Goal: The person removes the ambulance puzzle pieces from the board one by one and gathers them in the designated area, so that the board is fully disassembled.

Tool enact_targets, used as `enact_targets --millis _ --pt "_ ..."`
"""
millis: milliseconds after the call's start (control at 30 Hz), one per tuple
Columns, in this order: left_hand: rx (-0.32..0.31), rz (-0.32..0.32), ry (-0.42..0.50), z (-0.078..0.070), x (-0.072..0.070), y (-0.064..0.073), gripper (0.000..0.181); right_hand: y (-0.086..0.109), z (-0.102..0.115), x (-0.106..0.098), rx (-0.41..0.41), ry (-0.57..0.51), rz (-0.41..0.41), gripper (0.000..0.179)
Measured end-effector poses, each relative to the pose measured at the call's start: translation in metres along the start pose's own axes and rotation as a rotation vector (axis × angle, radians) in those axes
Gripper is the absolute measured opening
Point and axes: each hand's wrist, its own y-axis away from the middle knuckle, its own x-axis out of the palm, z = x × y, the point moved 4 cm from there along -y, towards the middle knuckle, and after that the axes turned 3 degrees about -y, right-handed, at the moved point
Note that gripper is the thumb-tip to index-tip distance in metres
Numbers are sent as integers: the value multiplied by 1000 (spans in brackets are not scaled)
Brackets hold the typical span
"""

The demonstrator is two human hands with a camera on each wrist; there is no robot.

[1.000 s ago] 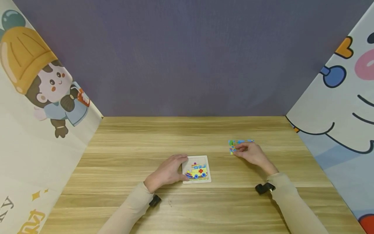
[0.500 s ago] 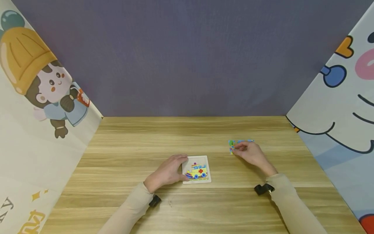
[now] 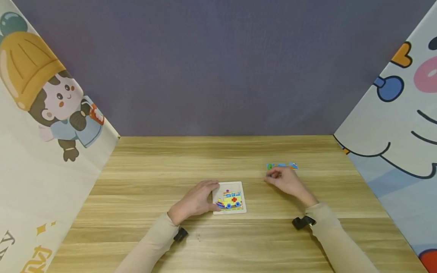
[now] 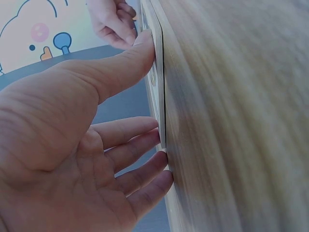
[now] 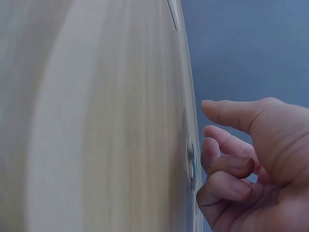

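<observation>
Left hand (image 3: 195,201), spread wide, touches one ambulance puzzle board (image 3: 235,186). Right hand (image 3: 287,182), partly curled, is beside at least two puzzle pieces (image 3: 294,166); grip indeterminable.

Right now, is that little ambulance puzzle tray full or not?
Not full: the ambulance picture fills the lower part of the puzzle tray, while its upper part shows bare and pale. Colourful pieces lie outside it.

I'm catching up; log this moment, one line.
left hand: touching puzzle board; right hand: near loose pieces, grip unclear; puzzle board: partly filled
</observation>
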Motion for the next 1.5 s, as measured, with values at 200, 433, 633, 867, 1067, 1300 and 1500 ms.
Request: enact_targets --millis 200,433,633,867,1067,1300,1500 --pt "6 -6 -11 0 1 -1 82 3 8 9 -2 -18 27 19" --pt "4 1 -3 1 4 1 81 5 17 21 -16 -33 58 17" --pt "11 -6 -4 0 4 1 81 7 26 34 -23 -53 83 16" --pt "15 -10 -8 0 3 1 81 8 38 48 -52 -78 109 14" --pt "17 -14 -10 0 2 1 80 10 48 58 -62 -97 144 11" --pt "4 -11 -10 0 2 0 80 14 62 68 -104 -125 211 16" --pt "4 -17 -16 -1 1 -2 80 14 70 75 -151 -140 255 21"
